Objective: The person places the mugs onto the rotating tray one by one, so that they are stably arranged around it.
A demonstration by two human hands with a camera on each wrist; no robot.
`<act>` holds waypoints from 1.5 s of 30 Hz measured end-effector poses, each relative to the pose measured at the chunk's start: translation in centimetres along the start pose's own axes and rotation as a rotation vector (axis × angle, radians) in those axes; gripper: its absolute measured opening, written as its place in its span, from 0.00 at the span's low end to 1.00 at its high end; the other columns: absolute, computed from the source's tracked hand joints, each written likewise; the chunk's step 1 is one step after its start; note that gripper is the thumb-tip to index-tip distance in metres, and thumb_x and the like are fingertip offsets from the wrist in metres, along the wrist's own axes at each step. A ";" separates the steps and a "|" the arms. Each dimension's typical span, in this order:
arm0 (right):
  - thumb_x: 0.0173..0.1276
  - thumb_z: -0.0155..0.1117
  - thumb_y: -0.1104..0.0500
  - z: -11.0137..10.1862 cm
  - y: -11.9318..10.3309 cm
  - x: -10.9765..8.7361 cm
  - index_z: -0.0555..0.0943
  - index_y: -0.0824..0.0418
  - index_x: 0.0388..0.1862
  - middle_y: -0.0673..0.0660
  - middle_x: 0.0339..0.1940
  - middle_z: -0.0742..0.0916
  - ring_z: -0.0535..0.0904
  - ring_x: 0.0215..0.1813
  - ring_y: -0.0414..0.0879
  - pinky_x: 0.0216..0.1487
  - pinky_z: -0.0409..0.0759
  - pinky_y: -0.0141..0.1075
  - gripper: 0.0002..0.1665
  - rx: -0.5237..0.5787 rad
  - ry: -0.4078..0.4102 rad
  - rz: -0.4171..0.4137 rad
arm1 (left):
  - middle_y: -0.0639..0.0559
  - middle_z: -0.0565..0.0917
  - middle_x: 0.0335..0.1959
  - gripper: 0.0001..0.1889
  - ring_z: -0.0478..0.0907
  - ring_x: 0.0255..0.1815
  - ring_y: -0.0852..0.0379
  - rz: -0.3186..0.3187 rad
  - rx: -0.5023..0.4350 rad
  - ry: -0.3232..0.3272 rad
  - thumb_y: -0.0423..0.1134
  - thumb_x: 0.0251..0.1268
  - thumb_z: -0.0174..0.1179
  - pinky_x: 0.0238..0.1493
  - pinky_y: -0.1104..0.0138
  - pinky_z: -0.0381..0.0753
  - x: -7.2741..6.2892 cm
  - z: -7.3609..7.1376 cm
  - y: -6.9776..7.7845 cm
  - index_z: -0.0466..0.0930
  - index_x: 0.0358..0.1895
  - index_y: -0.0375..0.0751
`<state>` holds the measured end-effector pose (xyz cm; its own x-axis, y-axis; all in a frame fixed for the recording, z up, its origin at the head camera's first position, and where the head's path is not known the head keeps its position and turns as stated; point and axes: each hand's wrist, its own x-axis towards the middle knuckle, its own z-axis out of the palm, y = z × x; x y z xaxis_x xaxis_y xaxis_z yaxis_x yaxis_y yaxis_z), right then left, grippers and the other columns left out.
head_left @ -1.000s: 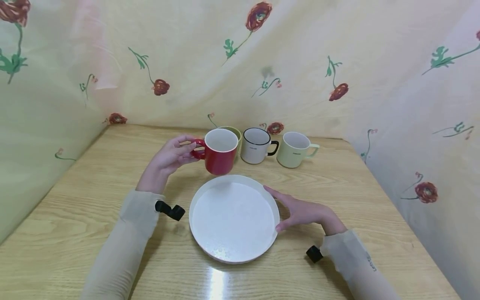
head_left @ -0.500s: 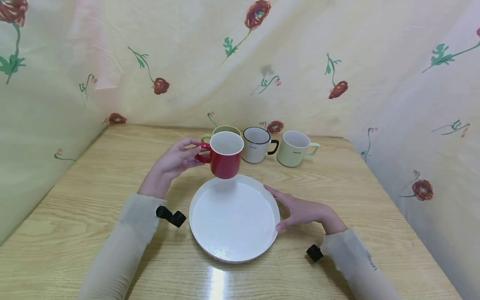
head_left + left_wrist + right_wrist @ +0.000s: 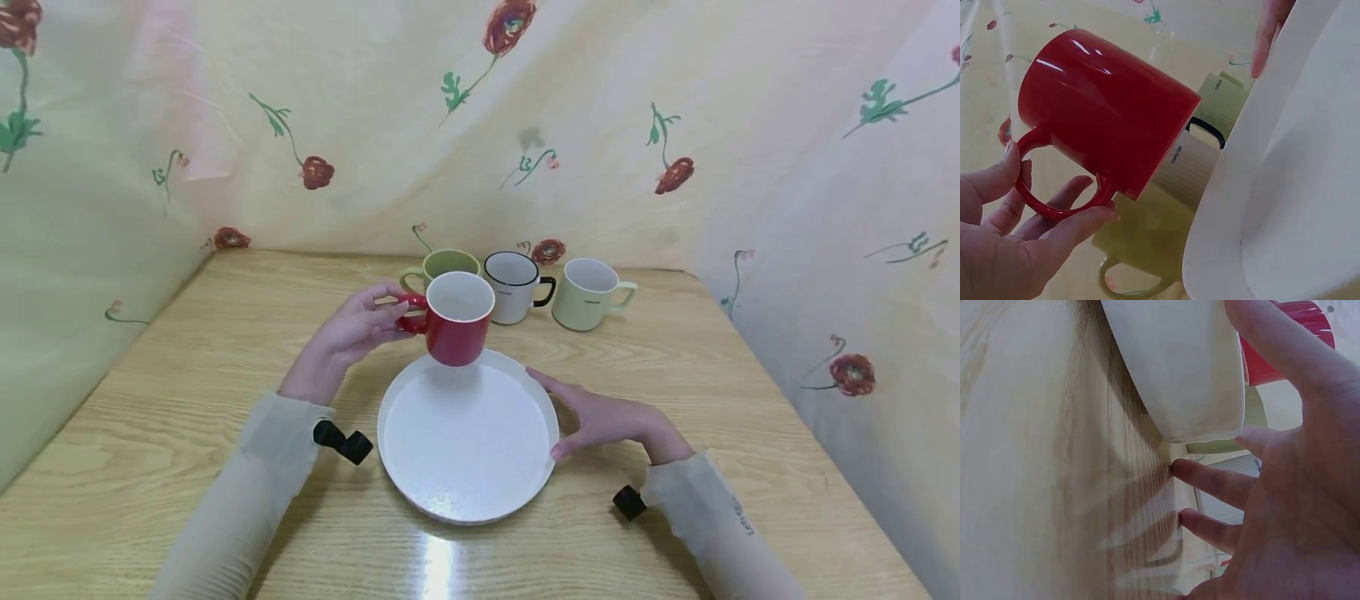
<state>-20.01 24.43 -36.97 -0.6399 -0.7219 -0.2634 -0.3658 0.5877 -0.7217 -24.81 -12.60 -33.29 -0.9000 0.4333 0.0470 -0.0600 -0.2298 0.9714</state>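
My left hand [image 3: 356, 329] grips the handle of a red mug [image 3: 459, 340] with a white inside. The mug is upright and overlaps the far rim of a round white tray [image 3: 468, 446] in the head view. From the left wrist, thumb and fingers show around the mug's handle [image 3: 1054, 209]. At the tray's right side rests my right hand [image 3: 603, 421], thumb and index finger spread along the rim. Its other fingers [image 3: 1210, 484] reach down to the tabletop in the right wrist view, fairly straight.
Behind the tray stand an olive green mug [image 3: 450, 263], partly hidden by the red one, a white mug [image 3: 510, 296] with black rim and handle, and a pale green mug [image 3: 583, 302]. A flowered cloth [image 3: 390, 125] hangs behind the wooden table [image 3: 187, 367].
My left hand has carried the red mug right and nearer, from in front of the olive mug to the tray's far rim. The right hand has stayed at the tray.
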 end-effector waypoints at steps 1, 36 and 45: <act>0.53 0.77 0.48 0.0 0.0 0.0 0.38 0.56 0.80 0.59 0.81 0.50 0.44 0.80 0.60 0.76 0.49 0.63 0.69 0.002 -0.002 0.001 | 0.55 0.86 0.38 0.14 0.86 0.39 0.57 0.000 -0.003 -0.003 0.27 0.73 0.47 0.47 0.65 0.86 0.0 0.0 0.0 0.78 0.36 0.49; 0.54 0.77 0.49 0.1 -0.4 -0.1 0.37 0.58 0.80 0.60 0.81 0.50 0.44 0.80 0.60 0.76 0.49 0.62 0.70 0.015 -0.004 -0.003 | 0.55 0.83 0.41 0.13 0.85 0.42 0.58 -0.057 0.020 -0.025 0.26 0.73 0.46 0.49 0.65 0.85 -0.4 0.6 -1.1 0.77 0.38 0.49; 0.53 0.77 0.49 0.2 -0.4 -0.2 0.38 0.58 0.80 0.60 0.81 0.50 0.45 0.80 0.60 0.77 0.49 0.61 0.69 0.014 0.005 0.001 | 0.55 0.84 0.41 0.13 0.85 0.42 0.58 -0.065 -0.014 -0.044 0.26 0.73 0.46 0.47 0.66 0.86 -0.5 0.7 -1.2 0.77 0.37 0.48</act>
<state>-19.61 24.31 -36.73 -0.6433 -0.7198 -0.2609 -0.3559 0.5829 -0.7305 -24.02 -11.98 -34.29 -0.8742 0.4855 -0.0053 -0.1240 -0.2126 0.9693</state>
